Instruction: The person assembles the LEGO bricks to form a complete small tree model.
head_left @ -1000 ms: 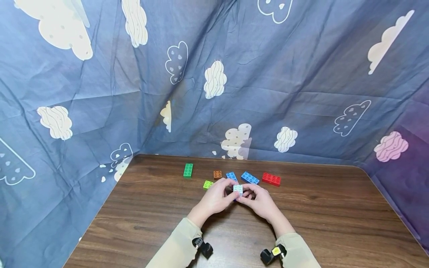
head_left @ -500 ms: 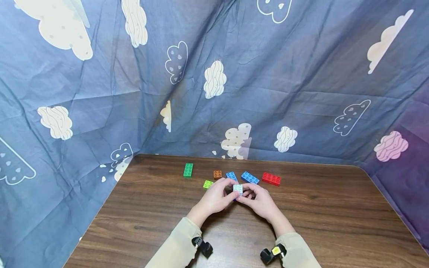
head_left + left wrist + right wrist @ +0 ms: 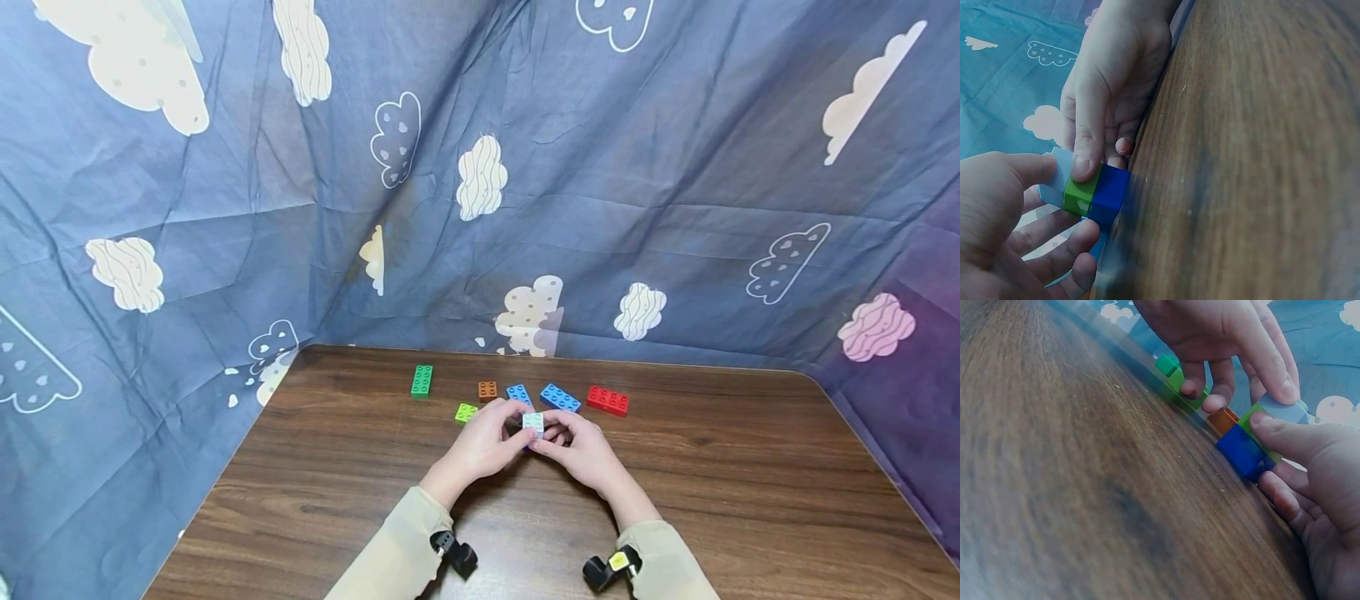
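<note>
Three bricks stand stacked in front of me on the wooden table (image 3: 360, 492). The dark blue brick (image 3: 1109, 192) is at the bottom, low over the tabletop. A lime green brick (image 3: 1077, 201) forms the middle, and a pale blue brick (image 3: 533, 421) with studs up is on top. My left hand (image 3: 482, 443) pinches the pale brick, its thumb on the near face. From the other side my right hand (image 3: 587, 454) grips the stack, with the thumb against the green brick. The far faces are hidden by fingers.
Behind my hands lie a green brick (image 3: 422, 381), a lime brick (image 3: 465, 413), a brown brick (image 3: 487, 391), a blue brick (image 3: 517, 394), another blue brick (image 3: 559, 397) and a red brick (image 3: 607, 401). A cloud-patterned cloth (image 3: 600, 250) hangs beyond the table.
</note>
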`<state>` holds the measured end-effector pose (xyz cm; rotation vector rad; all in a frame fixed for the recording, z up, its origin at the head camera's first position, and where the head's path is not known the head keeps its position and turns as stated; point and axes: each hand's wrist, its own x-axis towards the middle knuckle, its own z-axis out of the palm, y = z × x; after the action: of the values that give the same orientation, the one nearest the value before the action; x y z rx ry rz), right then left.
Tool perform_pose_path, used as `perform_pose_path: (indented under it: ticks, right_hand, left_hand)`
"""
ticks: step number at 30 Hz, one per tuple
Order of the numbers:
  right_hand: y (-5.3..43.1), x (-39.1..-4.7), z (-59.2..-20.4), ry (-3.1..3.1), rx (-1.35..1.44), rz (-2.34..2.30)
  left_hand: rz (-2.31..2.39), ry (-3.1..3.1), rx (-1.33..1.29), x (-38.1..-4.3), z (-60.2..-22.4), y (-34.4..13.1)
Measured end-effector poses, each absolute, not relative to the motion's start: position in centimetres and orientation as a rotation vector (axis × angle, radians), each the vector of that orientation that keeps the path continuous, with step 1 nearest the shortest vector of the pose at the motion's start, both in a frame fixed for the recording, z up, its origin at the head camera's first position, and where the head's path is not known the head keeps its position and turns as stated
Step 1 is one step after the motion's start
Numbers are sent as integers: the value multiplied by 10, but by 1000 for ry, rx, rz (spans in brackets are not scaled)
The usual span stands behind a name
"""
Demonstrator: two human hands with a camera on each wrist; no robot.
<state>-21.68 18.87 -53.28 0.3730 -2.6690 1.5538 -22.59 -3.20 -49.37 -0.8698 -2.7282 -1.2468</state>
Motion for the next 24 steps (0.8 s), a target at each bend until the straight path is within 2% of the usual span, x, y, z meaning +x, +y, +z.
perform_pose_path:
  ticks: [24]
  right_hand:
    - [194, -215, -535, -2573, 467, 1678]
  left_hand:
    - [-1200, -2717, -925, -228, -493, -34]
